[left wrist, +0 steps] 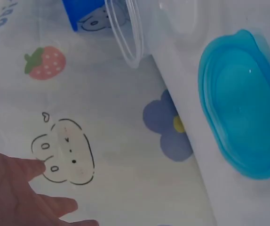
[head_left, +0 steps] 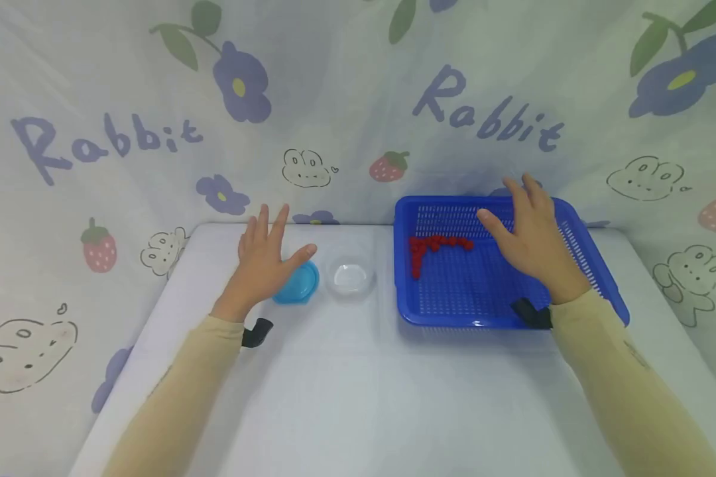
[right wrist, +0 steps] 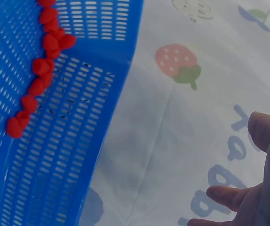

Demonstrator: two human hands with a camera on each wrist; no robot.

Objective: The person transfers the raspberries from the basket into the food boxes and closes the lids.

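My left hand (head_left: pixel 261 262), fingers spread, hovers over the left side of the table by a light-blue lid (head_left: pixel 298 283). Just right of that lid is a clear plastic container (head_left: pixel 350 277). My right hand (head_left: pixel 530 238) is raised over the right part of a blue mesh basket (head_left: pixel 483 321), its fingers spread and holding nothing. Several small red raspberry-like pieces (head_left: pixel 435 243) lie in the basket along its far and left edges. In the left wrist view the lid (left wrist: pixel 245 108) lies flat on the table, separate from the container.
A white cloth (head_left: pixel 358 404) covers the table. Behind it hangs a curtain (head_left: pixel 334 99) printed with rabbits, strawberries and flowers. Black straps (head_left: pixel 256 332) sit at both wrists, over beige sleeves (head_left: pixel 179 384).
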